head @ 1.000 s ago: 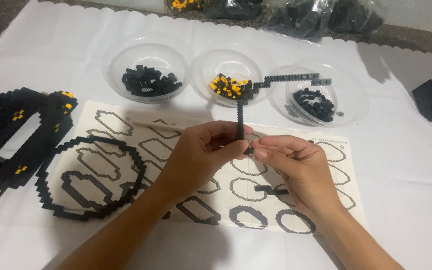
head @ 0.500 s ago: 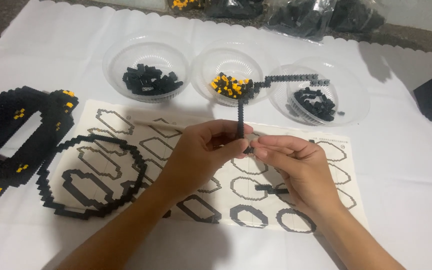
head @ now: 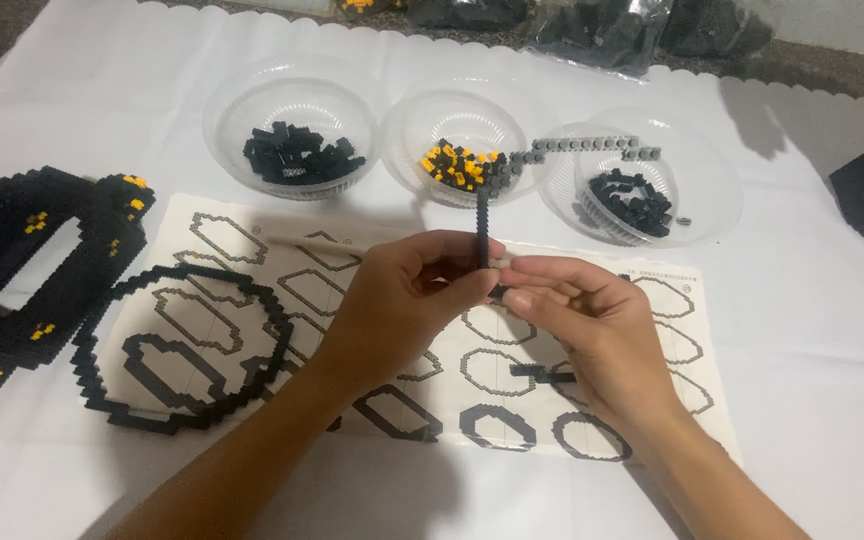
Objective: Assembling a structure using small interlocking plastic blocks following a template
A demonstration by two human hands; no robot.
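Head view: left hand and right hand meeting at centre, fingertips of both pinched on a thin black brick strip. Strip rising toward 12 o'clock, then bending off to 2 o'clock over the bowls. Below the hands, a printed sheet of ring outlines. At 9 o'clock, a black brick ring lying on that sheet. At 12 o'clock, a clear bowl of black and yellow bricks. At 11 o'clock, a bowl of black bricks.
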